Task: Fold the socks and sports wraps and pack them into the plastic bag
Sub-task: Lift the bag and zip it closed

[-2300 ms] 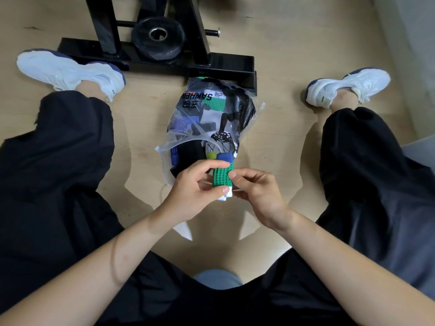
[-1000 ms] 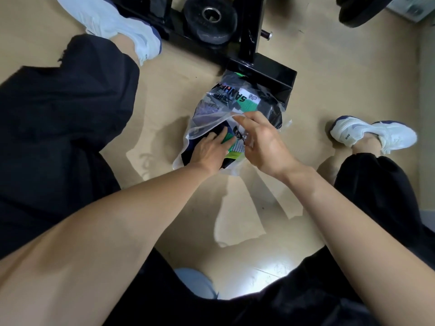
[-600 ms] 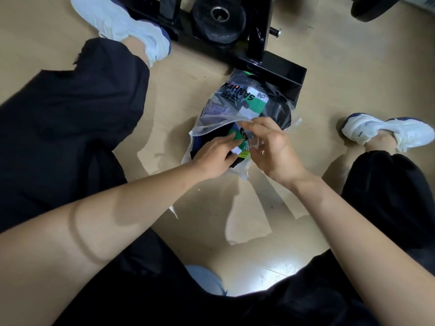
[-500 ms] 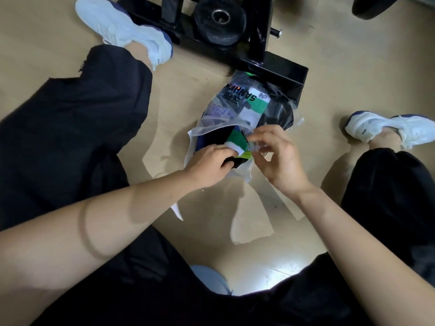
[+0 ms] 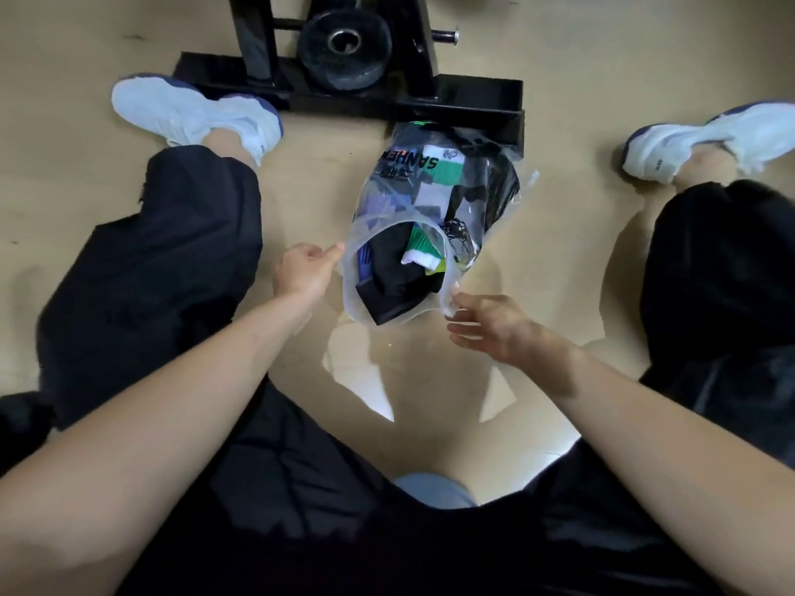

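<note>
Holding the plastic bag (image 5: 350,294) open on the floor (image 5: 559,260), with the closed end lying against the foot of the black rack (image 5: 473,101) and the mouth facing away from the rack, toward the body. Stretching the mouth into a wide hoop, thereby keeping the contents in sight and within reach.

Showing, just inside the mouth, a green-and-white sock (image 5: 423,251) sitting on top of dark folded pieces (image 5: 395,281). Showing farther in, toward the rack, a printed card (image 5: 413,165) and more dark fabric pressing against the clear wall.

Pinching the rim on one side with the left hand (image 5: 301,273), thumb and forefinger closing on the plastic and the other fingers curling in. Taking the opposite rim with the right hand (image 5: 486,324), probably nipping the film between thumb and fingertips, though hard to read through the motion blur.

Pulling the two sides apart, most likely for checking the load or settling it deeper toward the rack end before closing. Looking close to finished with the packing, judging from the fullness of the bag.

Sitting with both legs in black trousers (image 5: 180,273) spread around the bag. Resting the left shoe (image 5: 185,114) just beside the rack's base and the right shoe (image 5: 705,144) well apart from it, thereby penning the bag in the middle. Leaving the weight plate (image 5: 344,49) standing on the rack, beyond the bag.
</note>
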Demonstrator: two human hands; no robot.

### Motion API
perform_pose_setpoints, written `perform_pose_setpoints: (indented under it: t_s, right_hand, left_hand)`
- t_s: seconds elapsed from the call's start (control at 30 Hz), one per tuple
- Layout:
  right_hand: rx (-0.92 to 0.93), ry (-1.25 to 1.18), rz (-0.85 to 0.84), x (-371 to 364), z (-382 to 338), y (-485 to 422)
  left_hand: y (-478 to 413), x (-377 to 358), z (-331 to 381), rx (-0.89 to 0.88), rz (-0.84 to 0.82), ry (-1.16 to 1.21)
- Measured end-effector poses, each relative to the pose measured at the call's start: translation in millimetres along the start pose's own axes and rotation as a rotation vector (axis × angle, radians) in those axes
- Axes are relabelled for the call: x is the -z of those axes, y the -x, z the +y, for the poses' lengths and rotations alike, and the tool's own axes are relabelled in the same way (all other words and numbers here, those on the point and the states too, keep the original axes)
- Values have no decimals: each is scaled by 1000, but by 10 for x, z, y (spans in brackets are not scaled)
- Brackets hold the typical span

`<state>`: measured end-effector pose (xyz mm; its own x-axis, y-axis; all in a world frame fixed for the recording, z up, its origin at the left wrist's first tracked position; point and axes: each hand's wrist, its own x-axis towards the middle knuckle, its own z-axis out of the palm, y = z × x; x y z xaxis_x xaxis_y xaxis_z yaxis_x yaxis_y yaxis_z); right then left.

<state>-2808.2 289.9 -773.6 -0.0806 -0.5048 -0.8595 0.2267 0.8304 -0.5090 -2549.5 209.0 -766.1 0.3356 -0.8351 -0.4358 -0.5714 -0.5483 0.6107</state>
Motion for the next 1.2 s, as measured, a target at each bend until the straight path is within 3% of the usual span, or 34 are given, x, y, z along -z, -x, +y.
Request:
perform_pose_setpoints:
  t_s: [0.23, 0.53, 0.77, 1.2]
  right_hand:
    - [-73, -169, -26, -15, 153, -28]
    - [-2, -209, 68, 90, 116, 118]
    - [273, -262, 28, 379, -219, 516]
    - [671, -469, 114, 863, -1120, 1341]
  left_hand:
    - [-91, -132, -149, 42, -30, 133]
    - [50, 12, -82, -112, -56, 262]
    - [209, 222, 229, -296, -55, 306]
    - [313, 767, 1407, -394, 62, 579]
